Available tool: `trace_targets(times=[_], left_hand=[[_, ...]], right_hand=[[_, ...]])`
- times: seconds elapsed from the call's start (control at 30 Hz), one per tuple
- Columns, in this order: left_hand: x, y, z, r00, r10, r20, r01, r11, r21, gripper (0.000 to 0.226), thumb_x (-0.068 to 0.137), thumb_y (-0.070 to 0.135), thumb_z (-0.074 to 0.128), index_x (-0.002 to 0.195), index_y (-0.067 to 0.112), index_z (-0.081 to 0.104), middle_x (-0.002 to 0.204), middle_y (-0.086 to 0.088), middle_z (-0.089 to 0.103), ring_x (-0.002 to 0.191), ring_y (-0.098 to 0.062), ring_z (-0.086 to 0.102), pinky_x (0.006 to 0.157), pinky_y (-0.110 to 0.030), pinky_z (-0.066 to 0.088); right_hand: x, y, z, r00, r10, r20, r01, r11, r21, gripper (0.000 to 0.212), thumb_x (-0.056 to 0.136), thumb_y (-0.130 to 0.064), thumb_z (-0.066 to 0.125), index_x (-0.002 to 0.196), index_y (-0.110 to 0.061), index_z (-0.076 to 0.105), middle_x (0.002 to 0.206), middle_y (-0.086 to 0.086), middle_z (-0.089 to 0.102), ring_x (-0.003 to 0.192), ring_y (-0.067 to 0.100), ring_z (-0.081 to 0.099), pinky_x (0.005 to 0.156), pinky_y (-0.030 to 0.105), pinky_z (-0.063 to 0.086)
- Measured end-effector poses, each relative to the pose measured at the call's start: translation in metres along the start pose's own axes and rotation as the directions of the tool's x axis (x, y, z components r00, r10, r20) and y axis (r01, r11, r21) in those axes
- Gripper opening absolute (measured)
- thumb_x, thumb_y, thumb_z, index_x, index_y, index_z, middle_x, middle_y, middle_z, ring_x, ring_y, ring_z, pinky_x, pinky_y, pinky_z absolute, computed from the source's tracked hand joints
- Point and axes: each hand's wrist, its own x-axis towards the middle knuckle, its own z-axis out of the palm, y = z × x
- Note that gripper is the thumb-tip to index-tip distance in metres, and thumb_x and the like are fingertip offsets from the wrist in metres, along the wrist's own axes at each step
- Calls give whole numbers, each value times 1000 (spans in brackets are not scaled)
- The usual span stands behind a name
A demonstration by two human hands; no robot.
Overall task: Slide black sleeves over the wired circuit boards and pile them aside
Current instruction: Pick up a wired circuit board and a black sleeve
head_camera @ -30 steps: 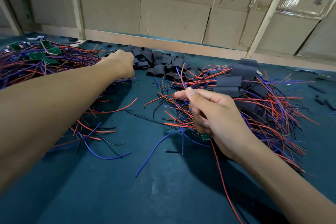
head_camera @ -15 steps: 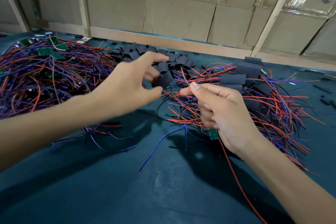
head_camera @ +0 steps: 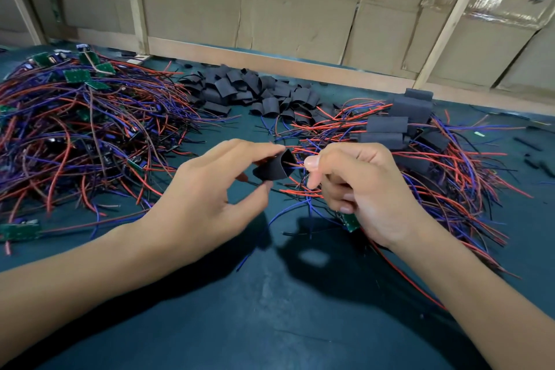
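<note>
Left hand (head_camera: 210, 189) pinches one black sleeve (head_camera: 274, 168) between thumb and fingertips, mouth toward the right hand (head_camera: 366, 189), whose fingers curl round a green circuit board (head_camera: 350, 221) and its wires, above the counter (head_camera: 270, 309). Sleeve looks light, soft, easily flattened — best held at its edges, kept open. Counts: one sleeve, one board in hand; heaps uncountable.

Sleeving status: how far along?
Done: a stack of sleeved boards right. In hand: left hand pinches one black sleeve; right hand holds a wired board, not yet inside. Left: a big tangle of bare boards and loose sleeves.
</note>
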Motion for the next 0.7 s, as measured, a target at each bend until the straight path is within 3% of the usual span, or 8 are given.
trace_targets(times=[0.13, 0.27, 0.33, 0.43, 0.53, 0.6, 0.7], left_hand=[[-1, 2, -1, 999, 41, -10, -41, 999, 4, 34, 89, 11, 68, 122, 13, 68, 106, 10, 67, 97, 3, 58, 89, -18, 47], [1, 0, -6, 999, 17, -43, -16, 1000, 12, 20, 86, 7, 69, 106, 11, 73, 92, 16, 62, 88, 11, 54, 84, -8, 42], [4, -1, -9, 998, -9, -62, 10, 1000, 21, 18, 84, 5, 73, 101, 12, 75, 89, 18, 64, 85, 9, 58, 82, -7, 42], [8, -2, -14, 992, -71, -104, 74, 997, 21, 22, 82, -1, 78, 97, 14, 77, 86, 18, 68, 83, 8, 61, 80, -5, 44], [11, -5, -20, 973, -160, -167, 162, 987, -5, 22, 83, 3, 79, 96, 20, 77, 89, 21, 70, 78, 11, 60, 81, -2, 42], [13, -8, -26, 957, -210, -202, 211, 977, -15, 18, 84, 9, 79, 97, 22, 77, 90, 19, 72, 79, 11, 61, 81, -3, 43], [19, -14, -37, 924, -282, -258, 280, 959, -46, 16, 85, 16, 77, 100, 22, 78, 91, 10, 75, 81, 5, 64, 84, -12, 50]], right_hand=[[-1, 1, 1, 997, 35, 62, -33, 999, -26, 26, 86, -27, 71, 65, -11, 72, 46, -2, 26, 42, 17, 18, 44, 22, 22], [-2, 0, 2, 991, -5, 137, 25, 989, -148, 28, 90, -34, 72, 69, -17, 76, 47, 14, 49, 41, 23, 44, 54, 31, 45], [-1, 0, 3, 989, -27, 143, 53, 982, -182, 25, 90, -37, 73, 72, -21, 78, 60, 20, 63, 52, 23, 58, 66, 34, 55], [-2, 0, -1, 978, 57, 199, -15, 978, -208, 24, 86, -36, 75, 86, -12, 77, 76, 12, 74, 70, 12, 67, 75, 22, 55], [-4, -2, -7, 947, 174, 268, -83, 943, -321, 21, 83, -32, 78, 97, -16, 77, 92, 14, 76, 82, 14, 65, 85, 33, 50], [-5, -6, -11, 936, 187, 299, -70, 929, -362, 18, 86, -24, 78, 103, -19, 77, 91, 14, 75, 80, 15, 63, 82, 36, 49], [-4, -11, -15, 927, 176, 332, -85, 959, -270, 21, 87, -17, 72, 108, -17, 76, 78, 7, 71, 66, 18, 63, 64, 29, 53]])
